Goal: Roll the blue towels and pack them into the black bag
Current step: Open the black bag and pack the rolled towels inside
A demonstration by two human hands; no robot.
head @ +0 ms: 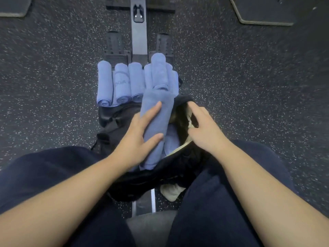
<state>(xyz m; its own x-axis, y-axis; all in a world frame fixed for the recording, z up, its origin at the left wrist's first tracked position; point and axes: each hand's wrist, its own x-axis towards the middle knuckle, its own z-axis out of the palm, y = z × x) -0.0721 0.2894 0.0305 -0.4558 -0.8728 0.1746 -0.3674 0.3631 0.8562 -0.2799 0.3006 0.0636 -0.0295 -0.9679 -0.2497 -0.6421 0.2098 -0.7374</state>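
Observation:
My left hand [138,138] grips a rolled blue towel [156,122], thumb and fingers curled round it, over the mouth of the black bag [160,173] between my knees. Another blue towel [171,139] lies inside the bag beside it. My right hand [203,127] holds the bag's right rim and pulls the opening wide; its fingertips curl over the edge by the pale lining [190,122]. Several rolled blue towels [124,84] lie side by side just beyond the bag, one stacked on top at the right [159,70].
I sit on a rowing machine; its rail [138,38] and two footrests [114,45] run ahead of the towels. Speckled black rubber floor lies on both sides. Dark mats [267,11] sit at the far corners. A pale cloth [171,191] hangs below the bag.

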